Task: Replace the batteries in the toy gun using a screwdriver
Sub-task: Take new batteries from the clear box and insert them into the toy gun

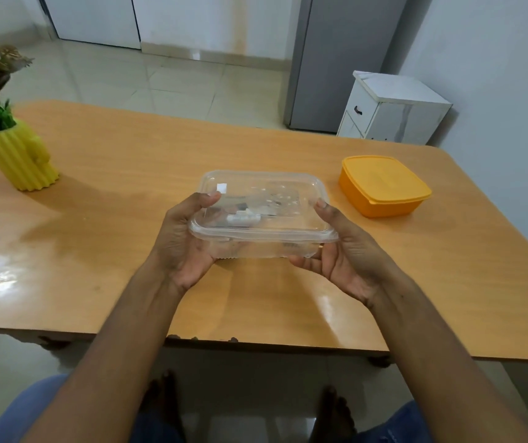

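Observation:
A clear plastic container [275, 199] with its lid on is held just above the wooden table [128, 174]. My left hand [185, 244] grips its left end, thumb on the lid and fingers underneath. My right hand [345, 251] grips its right end the same way. Small dark and white items show dimly through the lid; I cannot tell what they are. No toy gun or screwdriver is plainly visible.
An orange lidded box [384, 187] sits on the table to the right of the container. A yellow ribbed vase [19, 155] with artificial plants stands at the far left. Beyond the table are a white cabinet [393, 110] and a grey fridge [336, 59].

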